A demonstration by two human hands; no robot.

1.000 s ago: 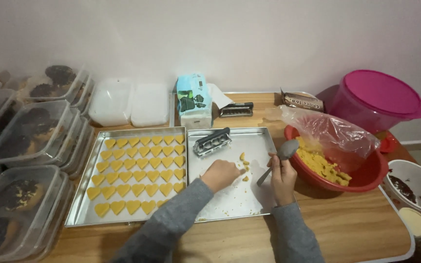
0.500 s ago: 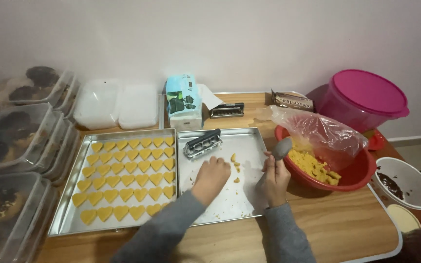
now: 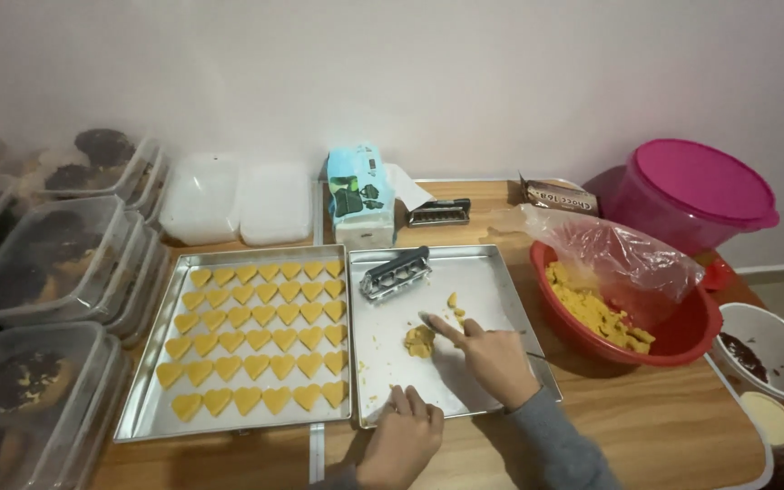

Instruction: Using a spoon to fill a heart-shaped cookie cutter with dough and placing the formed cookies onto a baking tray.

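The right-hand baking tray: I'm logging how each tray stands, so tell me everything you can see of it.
The right-hand baking tray is a shallow rectangular pan of shiny silver metal with a low raised rim, lying flat on the wooden table beside the tray of heart-shaped cookies. It is mostly bare: a metal cutter tool rests near its back left corner, and a small dough lump and crumbs lie mid-tray. The left hand grips its front rim; the right hand reaches over it.
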